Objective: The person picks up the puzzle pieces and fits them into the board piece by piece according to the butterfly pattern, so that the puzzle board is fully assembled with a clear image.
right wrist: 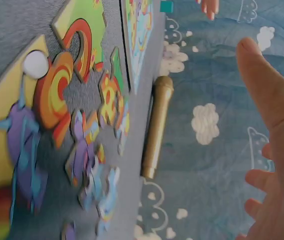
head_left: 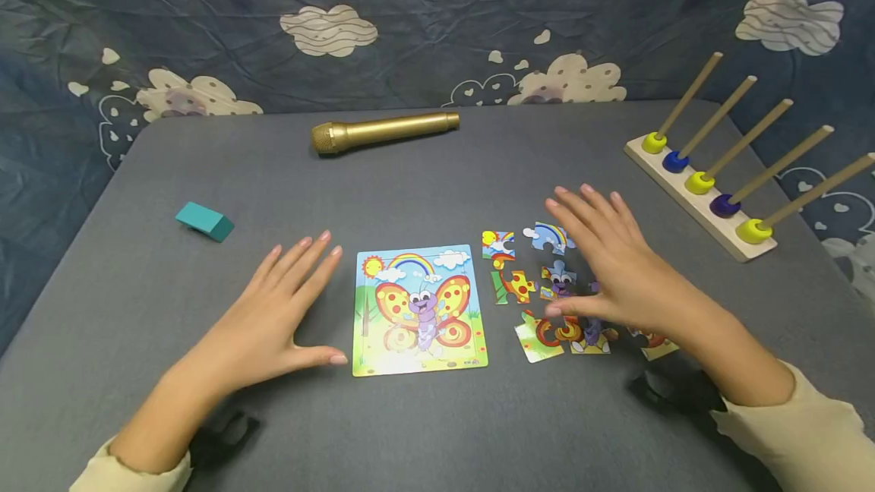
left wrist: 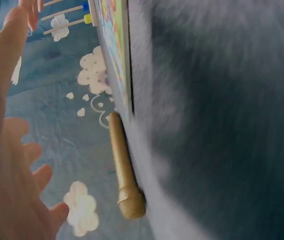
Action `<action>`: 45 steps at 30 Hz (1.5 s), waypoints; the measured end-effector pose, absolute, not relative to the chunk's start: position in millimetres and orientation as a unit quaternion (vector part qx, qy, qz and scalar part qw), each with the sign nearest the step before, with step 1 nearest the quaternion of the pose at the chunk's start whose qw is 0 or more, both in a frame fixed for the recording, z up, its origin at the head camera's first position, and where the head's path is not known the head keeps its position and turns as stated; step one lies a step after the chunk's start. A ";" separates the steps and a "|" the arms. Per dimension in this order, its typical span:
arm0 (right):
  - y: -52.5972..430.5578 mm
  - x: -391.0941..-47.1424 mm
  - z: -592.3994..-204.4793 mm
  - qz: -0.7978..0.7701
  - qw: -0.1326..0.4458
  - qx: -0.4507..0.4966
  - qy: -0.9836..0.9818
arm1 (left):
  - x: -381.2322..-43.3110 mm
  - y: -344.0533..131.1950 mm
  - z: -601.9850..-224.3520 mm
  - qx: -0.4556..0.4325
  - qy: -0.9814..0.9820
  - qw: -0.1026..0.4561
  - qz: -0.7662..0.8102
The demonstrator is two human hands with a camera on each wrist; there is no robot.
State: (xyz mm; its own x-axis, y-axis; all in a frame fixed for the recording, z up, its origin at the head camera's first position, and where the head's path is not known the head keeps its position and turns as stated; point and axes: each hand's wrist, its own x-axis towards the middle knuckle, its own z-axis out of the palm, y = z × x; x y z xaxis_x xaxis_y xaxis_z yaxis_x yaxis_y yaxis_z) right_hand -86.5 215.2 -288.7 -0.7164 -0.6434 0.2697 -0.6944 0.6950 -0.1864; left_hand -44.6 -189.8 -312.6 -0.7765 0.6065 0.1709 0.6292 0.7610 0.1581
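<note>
A square puzzle board [head_left: 421,310] printed with a butterfly, sun and rainbow lies in the middle of the table. Left of it hovers my left hand [head_left: 280,321], fingers spread and straight, holding nothing. My right hand [head_left: 615,272] is held over the loose jigsaw pieces [head_left: 540,340] at the board's right, its thumb and fingers apart and nothing in them. It hides part of several pieces in the head view. In the right wrist view the scattered puzzle pieces [right wrist: 84,145] lie flat, below the raised right thumb [right wrist: 276,90].
A gold microphone [head_left: 386,133] lies near the table's back edge. At the left is a teal block [head_left: 205,221]. A wooden peg stand [head_left: 704,200] with yellow and blue beads stands at the right. Behind hangs a dark blue cloth [head_left: 424,29] with clouds.
</note>
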 end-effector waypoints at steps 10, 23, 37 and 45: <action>186.0 -111.1 -315.8 0.277 -0.030 0.292 -0.915 | -47.7 -173.5 -337.2 -0.263 -0.925 -0.067 -0.267; 182.0 -126.8 -348.0 0.271 -0.046 0.250 -0.928 | -58.0 -179.2 -358.8 -0.260 -0.908 -0.105 -0.311; 166.1 -113.0 -333.3 0.289 0.005 0.259 -0.922 | -58.0 -178.9 -361.9 -0.262 -0.910 -0.095 -0.305; 114.2 -97.8 -322.8 0.309 0.018 0.342 -0.887 | -59.5 -180.0 -361.6 -0.272 -0.911 -0.084 -0.298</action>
State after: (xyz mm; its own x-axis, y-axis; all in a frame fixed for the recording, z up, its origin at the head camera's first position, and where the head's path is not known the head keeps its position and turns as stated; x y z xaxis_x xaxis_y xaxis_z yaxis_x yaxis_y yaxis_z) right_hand -97.8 114.2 -322.8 -0.7659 -0.5951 0.2435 -0.6177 0.5758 -0.5357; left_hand -59.5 -180.0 -361.6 -0.8380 0.5456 0.0085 0.4448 0.6741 0.5897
